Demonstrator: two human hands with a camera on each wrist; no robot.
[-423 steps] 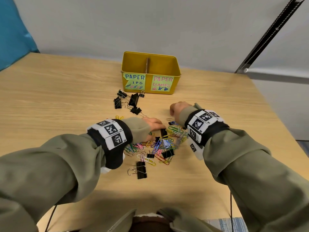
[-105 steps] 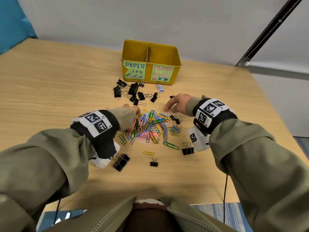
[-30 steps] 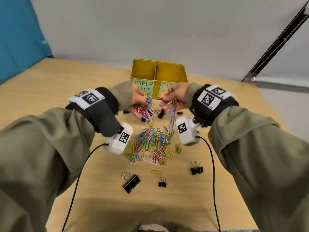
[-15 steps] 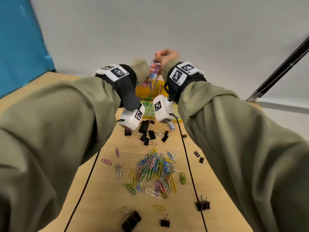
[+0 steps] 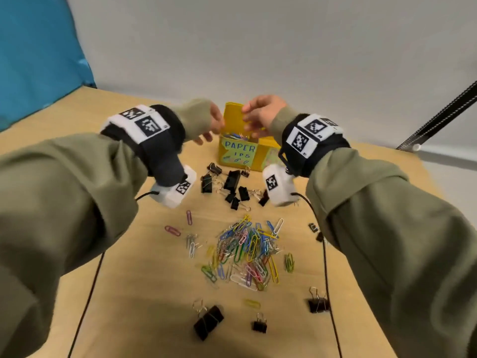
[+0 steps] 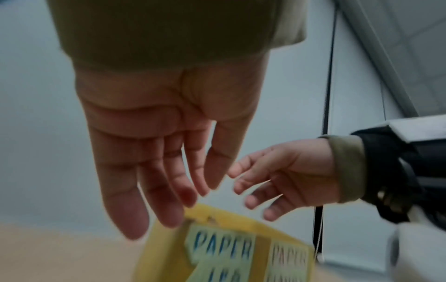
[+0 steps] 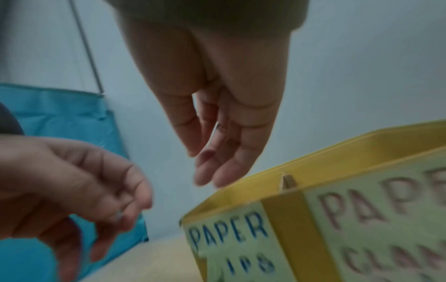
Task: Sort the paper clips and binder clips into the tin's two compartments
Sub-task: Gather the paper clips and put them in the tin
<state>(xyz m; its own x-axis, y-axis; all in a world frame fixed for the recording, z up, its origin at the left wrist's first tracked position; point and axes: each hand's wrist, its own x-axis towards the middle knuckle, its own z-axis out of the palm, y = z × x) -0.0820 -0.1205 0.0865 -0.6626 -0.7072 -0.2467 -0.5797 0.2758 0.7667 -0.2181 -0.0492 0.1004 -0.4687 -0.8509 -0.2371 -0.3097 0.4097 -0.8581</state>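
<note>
The yellow tin (image 5: 260, 153) stands at the back of the table, with labels PAPER CLIPS on the left and PAPER CLAMPS on the right. Coloured paper clips (image 5: 238, 136) lie in its left compartment. Both hands hover just above that compartment: my left hand (image 5: 210, 125) and my right hand (image 5: 255, 116). In the left wrist view the left hand (image 6: 156, 171) shows straight fingers and a bare palm. The right hand (image 7: 224, 145) hangs with loose fingers over the tin's rim (image 7: 313, 167). A pile of coloured paper clips (image 5: 247, 249) lies mid-table.
A cluster of black binder clips (image 5: 231, 184) lies in front of the tin. More binder clips sit near the front edge (image 5: 207, 322), (image 5: 259, 325), (image 5: 318, 303). Stray paper clips (image 5: 189, 217) lie left of the pile. A blue panel (image 5: 38, 52) stands at the back left.
Half a second ago both hands held bunches of paper clips high over the tin. The hands have since come down and opened, and the clips lie in the left compartment.
</note>
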